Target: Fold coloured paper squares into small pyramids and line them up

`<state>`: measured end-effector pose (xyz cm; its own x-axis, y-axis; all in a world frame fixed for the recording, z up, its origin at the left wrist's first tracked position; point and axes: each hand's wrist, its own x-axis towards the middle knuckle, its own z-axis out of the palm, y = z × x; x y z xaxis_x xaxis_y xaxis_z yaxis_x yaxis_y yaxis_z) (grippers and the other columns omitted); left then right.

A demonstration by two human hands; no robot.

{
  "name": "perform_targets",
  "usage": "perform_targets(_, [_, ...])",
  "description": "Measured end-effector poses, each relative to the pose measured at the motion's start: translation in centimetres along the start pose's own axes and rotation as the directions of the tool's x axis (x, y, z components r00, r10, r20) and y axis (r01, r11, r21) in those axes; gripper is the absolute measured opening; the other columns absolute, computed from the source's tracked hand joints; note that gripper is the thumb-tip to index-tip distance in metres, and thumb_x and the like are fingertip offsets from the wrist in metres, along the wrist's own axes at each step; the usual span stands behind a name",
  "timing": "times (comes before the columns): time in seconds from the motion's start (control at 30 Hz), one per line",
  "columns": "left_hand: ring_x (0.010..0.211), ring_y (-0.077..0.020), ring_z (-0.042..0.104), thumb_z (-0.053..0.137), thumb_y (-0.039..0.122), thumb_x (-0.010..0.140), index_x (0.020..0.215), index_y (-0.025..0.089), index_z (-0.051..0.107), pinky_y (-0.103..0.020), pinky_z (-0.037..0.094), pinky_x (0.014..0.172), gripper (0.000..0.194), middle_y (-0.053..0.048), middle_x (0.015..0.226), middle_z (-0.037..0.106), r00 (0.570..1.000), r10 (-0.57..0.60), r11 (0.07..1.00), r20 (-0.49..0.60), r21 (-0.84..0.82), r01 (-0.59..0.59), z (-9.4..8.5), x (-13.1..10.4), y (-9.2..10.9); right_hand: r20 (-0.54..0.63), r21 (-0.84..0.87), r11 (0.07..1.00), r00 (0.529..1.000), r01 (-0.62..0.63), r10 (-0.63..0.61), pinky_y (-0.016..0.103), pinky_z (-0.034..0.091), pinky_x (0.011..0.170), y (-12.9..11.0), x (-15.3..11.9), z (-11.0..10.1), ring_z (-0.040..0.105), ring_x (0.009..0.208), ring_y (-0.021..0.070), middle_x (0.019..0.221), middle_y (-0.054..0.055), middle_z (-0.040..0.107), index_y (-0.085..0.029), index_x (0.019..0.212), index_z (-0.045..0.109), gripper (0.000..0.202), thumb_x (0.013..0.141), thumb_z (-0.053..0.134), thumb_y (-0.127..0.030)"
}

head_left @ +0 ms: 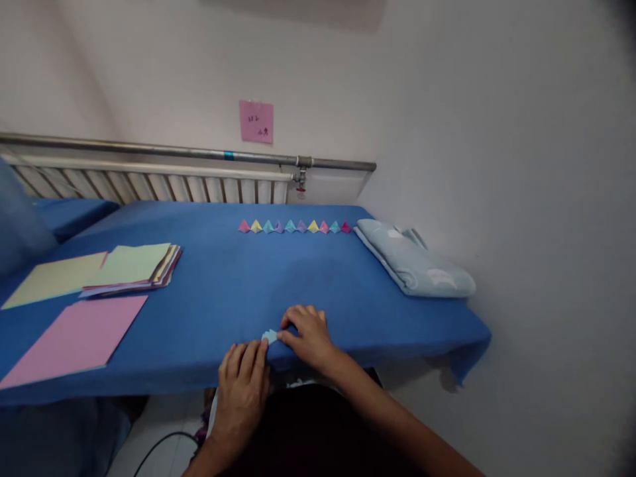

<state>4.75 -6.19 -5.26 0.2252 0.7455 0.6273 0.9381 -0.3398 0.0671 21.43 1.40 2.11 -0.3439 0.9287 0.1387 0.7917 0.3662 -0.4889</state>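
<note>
A small folded piece of light blue paper (269, 336) lies near the front edge of the blue-covered table. My left hand (244, 374) rests at the table's edge, fingers close together, with a fingertip holding down the paper's left end. From the other side, my right hand (307, 334) pinches the paper's right end between thumb and index finger. My fingers cover parts of the paper. Farther back, a row of several small folded paper pieces (291, 226) in pink, yellow, blue and purple stretches across the table.
On the left are a stack of coloured paper (134, 264), a yellow sheet (57, 278) and pink sheets (79, 338). A folded light blue blanket (417, 262) lies at the right by the wall. A radiator (199, 185) and pipe run behind the table.
</note>
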Motion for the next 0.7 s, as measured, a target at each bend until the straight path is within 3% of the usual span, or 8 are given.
perform_targets(0.1, [0.113, -0.0268, 0.052, 0.050, 0.011, 0.085, 0.131, 0.020, 0.049, -0.046, 0.034, 0.102, 0.047, -0.011, 0.119, 0.061, 1.000, 0.012, 0.999, -0.005, -0.045, -0.012, -0.1, 0.0, -0.2, -0.045, 0.041, 0.994, 0.994, 0.097, -0.096, 0.033, 0.027, 0.080, -0.3, -0.8, 0.3, 0.050, 0.097, 0.0191, 0.104, -0.001, 0.064, -0.026, 0.096, 0.062, 0.014, 0.083, 0.064, -0.030])
perform_targets(0.2, [0.112, -0.0261, 0.052, 0.051, 0.011, 0.085, 0.127, 0.018, 0.052, -0.044, 0.036, 0.101, 0.043, -0.012, 0.117, 0.062, 1.000, 0.019, 0.996, -0.014, -0.086, -0.020, -0.3, 0.0, -0.4, -0.035, 0.072, 0.988, 0.990, 0.136, -0.134, 0.033, 0.028, 0.080, -0.9, -1.3, 0.6, 0.051, 0.097, 0.0188, 0.104, -0.001, 0.064, -0.025, 0.096, 0.062, 0.015, 0.082, 0.065, -0.027])
perform_targets(0.37, [0.110, -0.0261, 0.053, 0.052, 0.011, 0.086, 0.120, 0.018, 0.056, -0.044, 0.039, 0.096, 0.035, -0.011, 0.114, 0.063, 0.999, -0.012, 0.992, -0.037, -0.129, 0.007, -0.5, 0.2, -0.6, 0.019, 0.096, 0.994, 0.999, 0.046, -0.048, 0.031, 0.030, 0.077, -1.9, -1.1, 0.7, 0.052, 0.090, 0.0182, 0.091, 0.000, 0.065, -0.021, 0.086, 0.060, 0.012, 0.076, 0.067, -0.019])
perform_targets(0.53, [0.107, -0.0239, 0.056, 0.050, 0.016, 0.088, 0.122, 0.021, 0.054, -0.043, 0.041, 0.094, 0.034, -0.009, 0.113, 0.065, 0.999, -0.045, 0.967, 0.009, -0.250, 0.046, -1.1, 0.7, -1.0, 0.007, 0.140, 0.990, 1.000, 0.006, -0.007, 0.030, 0.032, 0.077, -2.4, -1.2, 0.8, 0.052, 0.084, 0.0168, 0.082, -0.001, 0.063, -0.021, 0.081, 0.057, 0.015, 0.072, 0.064, -0.011])
perform_targets(0.63, [0.105, -0.0221, 0.058, 0.048, 0.019, 0.089, 0.120, 0.024, 0.054, -0.042, 0.044, 0.092, 0.032, -0.008, 0.110, 0.066, 0.994, -0.105, 0.904, 0.041, -0.412, 0.113, -1.6, 1.4, -1.4, -0.002, 0.202, 0.979, 1.000, -0.008, 0.008, 0.030, 0.034, 0.076, -2.5, -1.3, 1.0, 0.053, 0.079, 0.0160, 0.077, -0.002, 0.061, -0.021, 0.077, 0.057, 0.012, 0.074, 0.064, -0.012])
perform_targets(0.7, [0.106, -0.0223, 0.058, 0.050, 0.026, 0.089, 0.117, 0.024, 0.056, -0.042, 0.046, 0.092, 0.029, -0.008, 0.112, 0.065, 0.966, -0.244, 0.789, 0.088, -0.561, 0.251, -2.1, 2.1, -1.5, -0.058, 0.279, 0.960, 0.997, -0.036, 0.055, 0.029, 0.037, 0.075, -2.4, -1.4, 1.1, 0.053, 0.079, 0.0160, 0.076, -0.002, 0.060, -0.021, 0.075, 0.056, 0.012, 0.074, 0.065, -0.014])
